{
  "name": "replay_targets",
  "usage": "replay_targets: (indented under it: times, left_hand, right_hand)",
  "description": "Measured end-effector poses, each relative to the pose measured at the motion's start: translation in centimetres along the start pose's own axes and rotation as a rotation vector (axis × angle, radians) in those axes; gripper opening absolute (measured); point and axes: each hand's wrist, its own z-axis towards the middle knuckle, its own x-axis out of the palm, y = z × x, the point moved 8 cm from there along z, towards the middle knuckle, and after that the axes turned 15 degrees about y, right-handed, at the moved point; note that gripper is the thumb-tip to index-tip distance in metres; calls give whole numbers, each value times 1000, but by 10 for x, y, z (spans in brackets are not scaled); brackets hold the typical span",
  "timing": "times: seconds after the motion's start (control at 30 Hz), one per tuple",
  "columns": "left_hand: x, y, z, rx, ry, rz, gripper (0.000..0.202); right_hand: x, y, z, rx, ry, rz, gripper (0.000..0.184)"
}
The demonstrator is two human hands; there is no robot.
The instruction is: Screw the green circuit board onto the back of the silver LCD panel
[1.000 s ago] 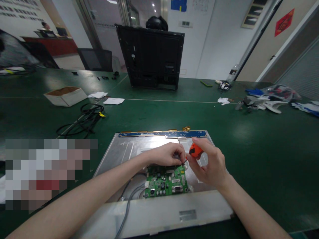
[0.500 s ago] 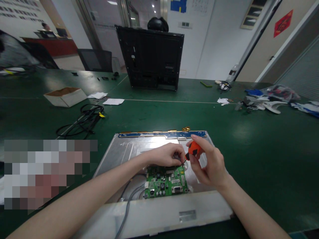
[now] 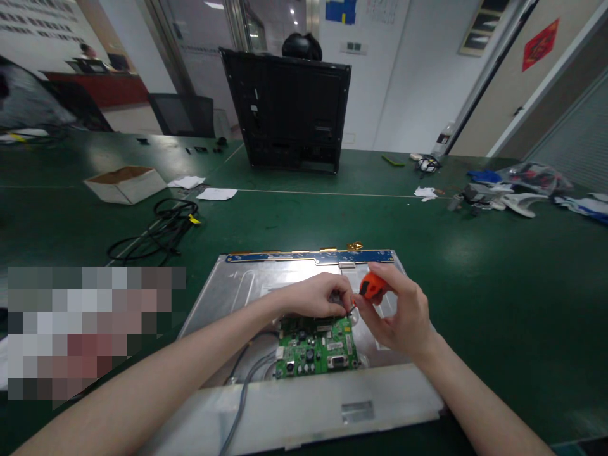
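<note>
One green circuit board (image 3: 317, 351), flat, studded with small parts, on one silvery metal monitor back (image 3: 237, 285) lying on matte green table (image 3: 475, 266). One orange-handled screwdriver (image 3: 371, 286) pinched in right hand (image 3: 396, 313), tip at board's far right corner. Left hand (image 3: 316, 296) curled, fingertips pressing beside tip; whether pinching anything, cannot tell. Two grey cables (image 3: 247, 380) curving off board's left. One open cardboard box (image 3: 125, 183), one black cable coil (image 3: 161, 228) far left.

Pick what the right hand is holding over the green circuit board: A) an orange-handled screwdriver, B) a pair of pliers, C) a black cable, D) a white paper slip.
A: the right hand grips an orange-handled screwdriver, its tip at the top edge of the green circuit board, beside the left hand.
</note>
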Motion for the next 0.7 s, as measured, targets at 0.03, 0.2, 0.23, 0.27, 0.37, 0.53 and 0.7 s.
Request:
replay_targets:
  times: [0.03,0.2,0.23,0.27,0.37,0.53,0.7]
  left_hand:
    - [0,0,0,-4,-4,2,13]
    - [-1,0,-1,-8,-17,6,10]
    - [-1,0,0,-9,-17,7,11]
    - [-1,0,0,-10,-16,8,11]
    - [-1,1,0,-10,-7,3,14]
    - [0,0,0,3,3,-5,17]
    - [0,0,0,3,-8,-19,18]
  right_hand:
    - [0,0,0,-6,-12,0,48]
    - [0,-2,0,-3,-10,-5,43]
    - [0,-1,0,-3,-5,-1,43]
    - [0,-1,0,-5,1,4,43]
    - [0,-1,1,6,30,41,45]
    - [1,-3,-2,40,42,66,49]
    - [-1,-2,-2,20,-21,15,48]
